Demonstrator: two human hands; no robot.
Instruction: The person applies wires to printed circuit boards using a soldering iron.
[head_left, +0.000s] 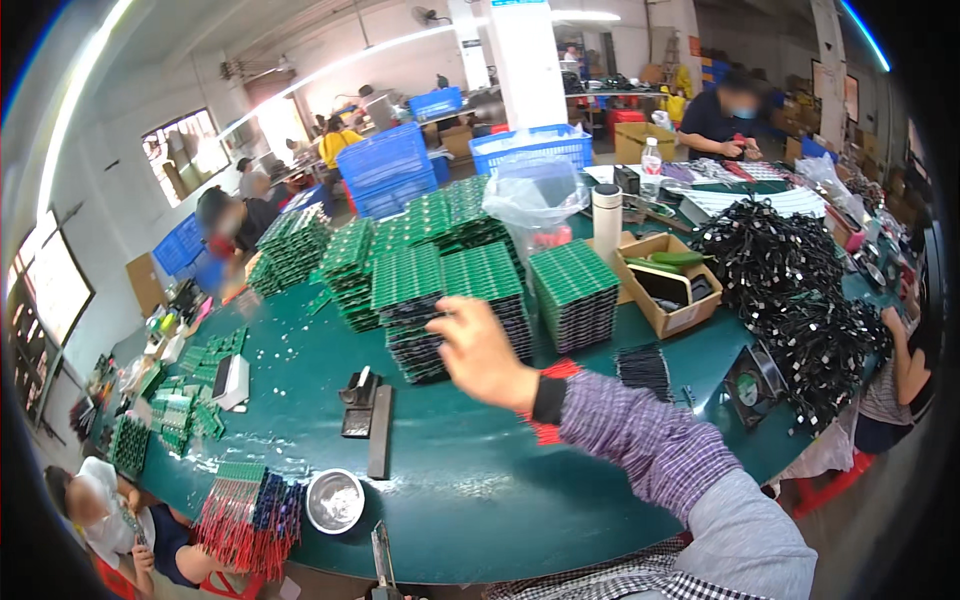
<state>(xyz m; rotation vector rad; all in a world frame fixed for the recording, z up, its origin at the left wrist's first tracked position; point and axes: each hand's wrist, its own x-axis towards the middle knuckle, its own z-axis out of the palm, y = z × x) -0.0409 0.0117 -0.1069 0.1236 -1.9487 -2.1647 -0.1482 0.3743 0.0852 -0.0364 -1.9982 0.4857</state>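
Note:
My right hand [482,352], in a purple checked sleeve with a dark wristband, reaches over the table from the lower right. Its fingers are bent and look apart, with the fingertips at the near edge of a tall stack of green circuit boards [407,275]. Nothing shows clearly between them; whether they touch the top board is hard to tell. Another board stack [482,270] stands just behind the hand, and a separate one [573,270] to its right. Red wires [548,432] lie partly under my wrist. My left hand is out of view.
On the green table [460,510] are a black holder [358,402], a grey bar [379,432], a metal bowl [335,501], red-wired boards [240,510], a bottle [606,222], a cardboard box [668,285], a small fan [755,385] and heaped black cables [775,270]. Other people sit around it.

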